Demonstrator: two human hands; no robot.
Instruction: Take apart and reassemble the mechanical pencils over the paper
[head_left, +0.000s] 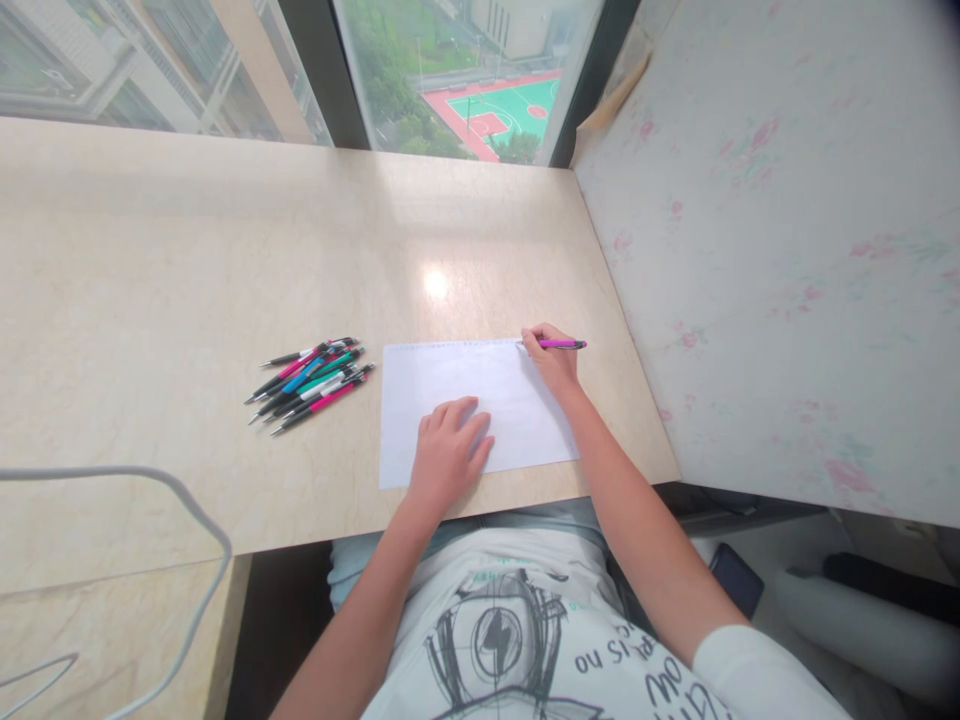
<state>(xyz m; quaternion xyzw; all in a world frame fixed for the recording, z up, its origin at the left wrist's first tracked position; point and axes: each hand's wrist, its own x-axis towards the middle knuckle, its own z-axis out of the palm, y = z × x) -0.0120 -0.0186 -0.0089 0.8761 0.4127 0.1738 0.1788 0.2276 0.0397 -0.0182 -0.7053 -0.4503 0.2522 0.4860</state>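
A white sheet of paper (450, 375) lies on the stone-topped desk, with a faint line of small writing along its top edge. My left hand (452, 445) rests flat on the lower part of the sheet, fingers spread. At the sheet's upper right corner, my right hand (551, 358) grips a magenta pen (562, 344). Its tip meets the end of the written line and its barrel points right. Left of the paper sits a loose pile of pens (311, 382) in black, magenta, blue, green and white.
A grey cable (180, 490) loops over the desk (150, 280) at the lower left. Windows (465, 80) border the far side, and a flower-patterned wall (765, 250) closes off the right. A dark phone-like object (736, 580) lies below desk level at right.
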